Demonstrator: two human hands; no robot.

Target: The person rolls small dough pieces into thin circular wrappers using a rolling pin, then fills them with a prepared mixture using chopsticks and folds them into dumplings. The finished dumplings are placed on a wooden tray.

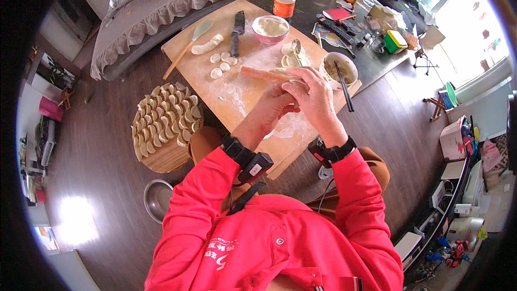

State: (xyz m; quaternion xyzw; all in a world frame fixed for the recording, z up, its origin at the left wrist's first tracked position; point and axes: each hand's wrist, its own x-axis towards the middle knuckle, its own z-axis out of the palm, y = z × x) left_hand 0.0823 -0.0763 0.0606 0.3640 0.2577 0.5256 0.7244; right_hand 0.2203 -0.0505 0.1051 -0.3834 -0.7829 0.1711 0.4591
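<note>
My left hand (pixel 276 103) and my right hand (pixel 313 91) meet above the floured wooden board (pixel 250 105), fingers curled together. What looks like a piece of dough (pixel 297 82) is pinched between them, mostly hidden by the fingers. A wooden rolling pin (pixel 262 74) lies just beyond them. Behind it are flat dough wrappers (pixel 290 58) with a metal spoon (pixel 297 46) on them. A bowl of filling (pixel 338 70) with black chopsticks (pixel 344 85) stands to the right. Small dough pieces (pixel 216 73) and a dough roll (pixel 208 45) lie at the left.
A round slatted tray of dumplings (pixel 165 157) is left of the board. On the board are a black knife (pixel 237 32), a spatula (pixel 188 50) and a flour bowl (pixel 270 36). A bottle (pixel 284 2) stands beyond. A metal basin (pixel 155 200) is on the floor.
</note>
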